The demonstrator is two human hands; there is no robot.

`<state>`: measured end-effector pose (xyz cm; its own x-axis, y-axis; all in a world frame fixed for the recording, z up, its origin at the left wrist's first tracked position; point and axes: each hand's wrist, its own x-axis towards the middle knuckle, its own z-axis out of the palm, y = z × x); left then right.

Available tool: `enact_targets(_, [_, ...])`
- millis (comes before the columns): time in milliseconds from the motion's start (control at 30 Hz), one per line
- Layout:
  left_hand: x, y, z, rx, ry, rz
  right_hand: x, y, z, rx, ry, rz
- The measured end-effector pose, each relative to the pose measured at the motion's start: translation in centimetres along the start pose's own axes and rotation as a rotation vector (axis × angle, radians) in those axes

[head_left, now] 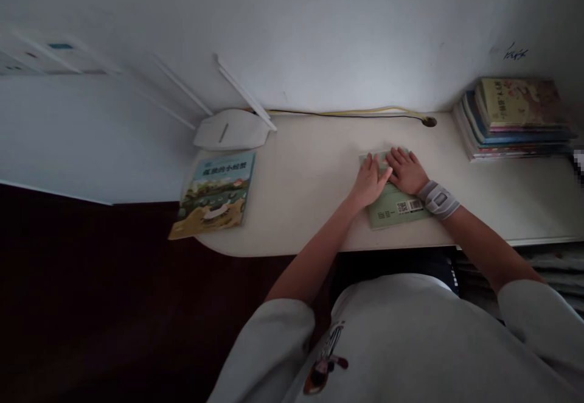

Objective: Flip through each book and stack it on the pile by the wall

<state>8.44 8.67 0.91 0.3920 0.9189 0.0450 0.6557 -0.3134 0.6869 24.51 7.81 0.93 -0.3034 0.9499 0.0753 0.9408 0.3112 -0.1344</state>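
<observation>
**Observer A:** Pose of the arms?

**Observer B:** Both forearms reach forward from grey sleeves onto a cream desk (301, 175). The left hand (368, 182) and right hand (406, 171) lie palm down, angled inward, almost meeting. A grey wrist brace (438, 199) circles the right wrist.

**Observer A:** Finger state?

**Observer B:** The left fingers (379, 168) are extended and close together. The right fingers (400, 158) are extended and slightly spread. Neither hand is curled or gripping; both rest flat on the green book (392, 211), which lies flat on the desk, near its front edge.

**Observer A:** What is hidden or unclear?

**Observer B:** The hands cover the book's upper part, including its top edge. A barcode (409, 206) and a QR code (401, 207) show on the visible cover, but the small print beside them is unreadable. Whether the fingertips touch each other cannot be determined.

**Observer A:** Surroundings?

**Observer B:** A picture book (214, 196) lies at the desk's left end, overhanging its edge. A white router (230, 129) sits behind it, and a stack of books (513, 120) stands at the right, against the wall. The stack's lower spines are too blurred to read.
</observation>
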Motion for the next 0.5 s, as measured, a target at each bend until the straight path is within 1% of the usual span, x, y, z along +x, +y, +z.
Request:
enact_targets(100, [-1.1, -1.5, -0.5, -0.068, 0.197, -0.016, -0.6, -0.5, 0.2, -0.002, 0.126, -0.023])
enact_targets(133, [-1.9, -1.9, -0.9, -0.04, 0.241, -0.009, -0.9, -1.0, 0.1, -0.008, 0.153, -0.062])
enact_targets(167, [-2.8, -2.2, -1.2, 0.022, 0.255, -0.001, -1.3, -1.7, 0.0, -0.014, 0.157, -0.134])
enact_targets(200, [-3.8, -2.5, -1.6, 0.111, 0.233, 0.008, -1.7, -2.5, -0.2, -0.015, 0.138, -0.233])
enact_targets(267, [-6.0, -2.6, -2.0, 0.314, 0.118, -0.002, -2.3, -4.1, -0.5, -0.006, 0.061, -0.437])
enact_targets(300, [-7.0, -2.6, -2.0, 0.4, 0.059, -0.022, -2.5, -4.7, -0.7, 0.0, 0.024, -0.503])
enact_targets(367, [-8.4, -2.3, -1.9, 0.519, -0.014, -0.057, -2.7, -5.5, -0.8, -0.009, -0.011, -0.534])
enact_targets(433, [-9.1, -2.1, -1.7, 0.578, -0.024, -0.073, -2.6, -5.6, -0.9, -0.04, -0.015, -0.503])
enact_targets(500, [-9.2, -2.0, -1.6, 0.597, -0.026, -0.079, -2.5, -5.2, -1.1, -0.069, -0.018, -0.484])
